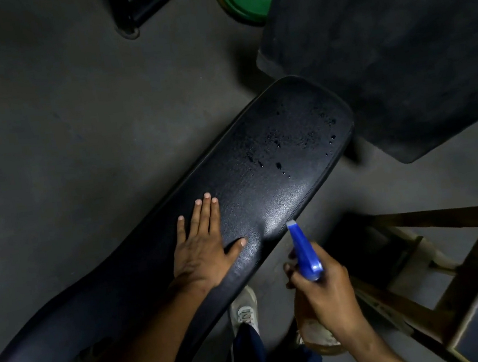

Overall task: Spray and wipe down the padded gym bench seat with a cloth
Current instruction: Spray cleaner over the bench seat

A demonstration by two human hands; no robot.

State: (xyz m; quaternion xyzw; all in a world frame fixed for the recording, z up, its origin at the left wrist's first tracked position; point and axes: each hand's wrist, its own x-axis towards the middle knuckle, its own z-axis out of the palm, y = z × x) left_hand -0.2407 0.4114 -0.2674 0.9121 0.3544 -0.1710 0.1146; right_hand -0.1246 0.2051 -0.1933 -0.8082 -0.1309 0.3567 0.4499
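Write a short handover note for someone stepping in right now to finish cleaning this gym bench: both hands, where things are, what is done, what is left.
Left hand: empty, palm flat on the bench pad, fingers spread.
Right hand: gripping the spray bottle, blue nozzle aimed along the pad.
Done: spray droplets cover the pad's far end only.
Left: the pad near and behind the left hand looks dry, so spray it, then wipe the whole pad. A cloth-like thing seems bunched under the bottle in the right hand, but I cannot tell for sure.
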